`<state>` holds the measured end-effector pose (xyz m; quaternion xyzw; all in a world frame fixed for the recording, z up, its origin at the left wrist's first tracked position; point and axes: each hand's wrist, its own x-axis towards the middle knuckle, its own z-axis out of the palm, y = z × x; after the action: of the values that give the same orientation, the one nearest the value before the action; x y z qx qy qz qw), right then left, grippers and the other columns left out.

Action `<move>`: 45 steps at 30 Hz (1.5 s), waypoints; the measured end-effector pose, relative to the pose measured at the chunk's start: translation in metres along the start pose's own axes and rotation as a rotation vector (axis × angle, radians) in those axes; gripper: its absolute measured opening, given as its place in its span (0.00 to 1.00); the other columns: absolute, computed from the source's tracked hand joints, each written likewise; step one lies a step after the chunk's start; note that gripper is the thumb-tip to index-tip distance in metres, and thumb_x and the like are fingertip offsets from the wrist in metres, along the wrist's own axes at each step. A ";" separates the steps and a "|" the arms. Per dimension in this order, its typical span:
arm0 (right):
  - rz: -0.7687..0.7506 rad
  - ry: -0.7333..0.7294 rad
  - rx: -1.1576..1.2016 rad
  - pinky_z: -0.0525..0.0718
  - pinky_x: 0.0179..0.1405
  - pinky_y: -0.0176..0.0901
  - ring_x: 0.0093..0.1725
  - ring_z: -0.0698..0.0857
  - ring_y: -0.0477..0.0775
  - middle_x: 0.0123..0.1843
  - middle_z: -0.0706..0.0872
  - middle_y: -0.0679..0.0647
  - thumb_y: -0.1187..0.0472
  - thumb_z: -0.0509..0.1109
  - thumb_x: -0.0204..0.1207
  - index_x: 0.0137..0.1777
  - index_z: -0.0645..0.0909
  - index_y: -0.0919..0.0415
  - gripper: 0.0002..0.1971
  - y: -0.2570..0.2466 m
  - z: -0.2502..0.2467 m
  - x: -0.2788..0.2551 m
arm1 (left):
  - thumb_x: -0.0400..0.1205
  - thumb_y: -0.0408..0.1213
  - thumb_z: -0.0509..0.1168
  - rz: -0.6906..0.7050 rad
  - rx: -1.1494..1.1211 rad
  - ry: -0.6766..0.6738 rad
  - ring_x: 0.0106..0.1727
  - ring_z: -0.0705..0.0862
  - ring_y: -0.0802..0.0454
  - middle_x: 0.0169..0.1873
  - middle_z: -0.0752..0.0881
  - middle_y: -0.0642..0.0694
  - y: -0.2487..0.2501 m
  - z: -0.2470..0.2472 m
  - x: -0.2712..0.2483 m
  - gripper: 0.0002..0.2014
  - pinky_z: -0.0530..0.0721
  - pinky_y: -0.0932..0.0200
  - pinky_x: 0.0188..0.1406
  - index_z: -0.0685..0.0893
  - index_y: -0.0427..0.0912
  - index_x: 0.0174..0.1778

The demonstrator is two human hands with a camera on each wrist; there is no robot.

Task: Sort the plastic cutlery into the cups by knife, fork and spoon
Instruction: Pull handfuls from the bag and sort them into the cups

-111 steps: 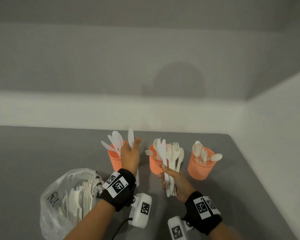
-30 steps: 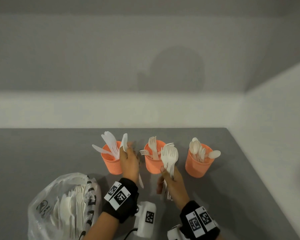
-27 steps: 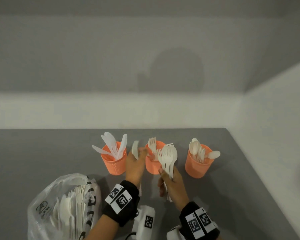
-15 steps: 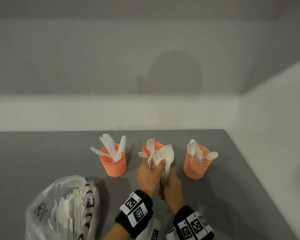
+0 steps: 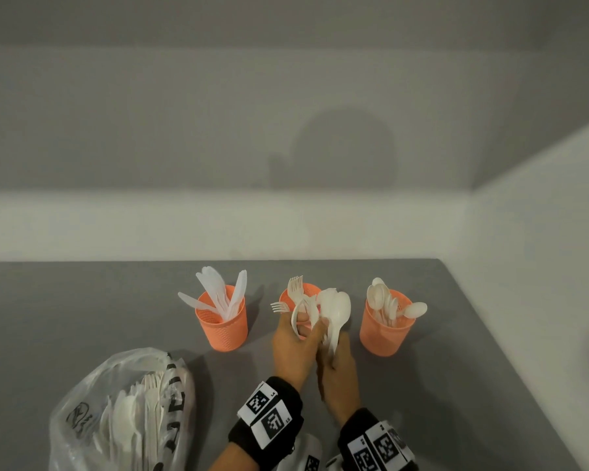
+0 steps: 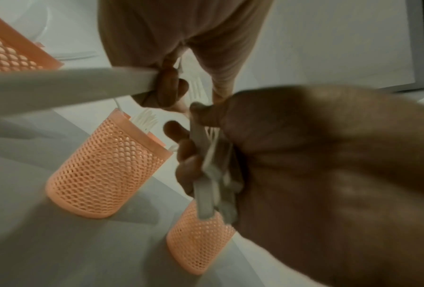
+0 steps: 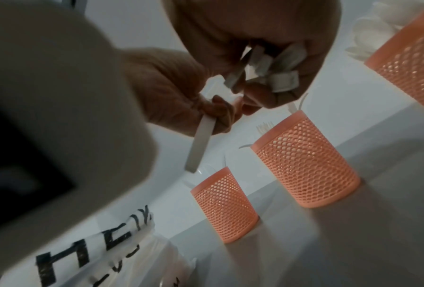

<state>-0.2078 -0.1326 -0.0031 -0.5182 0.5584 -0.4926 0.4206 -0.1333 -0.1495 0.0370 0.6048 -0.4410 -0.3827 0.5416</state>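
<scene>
Three orange mesh cups stand in a row: the knife cup [image 5: 222, 322], the fork cup [image 5: 305, 291] and the spoon cup [image 5: 385, 329]. My right hand [image 5: 332, 339] grips a bundle of white forks and a spoon [image 5: 334, 311] by the handles, just in front of the fork cup. My left hand [image 5: 306, 329] is pressed against it from the left and holds one white piece [image 5: 295, 319], whose kind I cannot tell. Its handle [image 7: 198, 143] sticks out below the curled left fingers [image 7: 218, 108]. The bundle's handle ends [image 7: 277, 68] show under the right hand.
A clear plastic bag [image 5: 126, 413] with several more white pieces lies at the front left. The grey table [image 5: 82, 300] ends at a white wall behind and on the right. The fork cup [image 6: 105, 170] stands close under both hands.
My left hand left the knife cup and moved right to the bundle, carrying a white piece. The right hand with the bundle stayed in front of the fork cup.
</scene>
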 end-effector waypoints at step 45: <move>-0.922 0.226 -0.630 0.59 0.36 0.38 0.37 0.67 0.49 0.41 0.67 0.46 0.57 0.54 0.75 0.53 0.73 0.54 0.10 -0.031 -0.111 0.079 | 0.81 0.45 0.64 0.063 -0.265 0.035 0.15 0.68 0.60 0.10 0.70 0.54 0.058 0.000 0.082 0.17 0.72 0.67 0.20 0.71 0.43 0.28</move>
<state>-0.3201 -0.1978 0.0487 -0.7529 0.4362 -0.4871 -0.0750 -0.1137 -0.2287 0.0963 0.5204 -0.3958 -0.4096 0.6362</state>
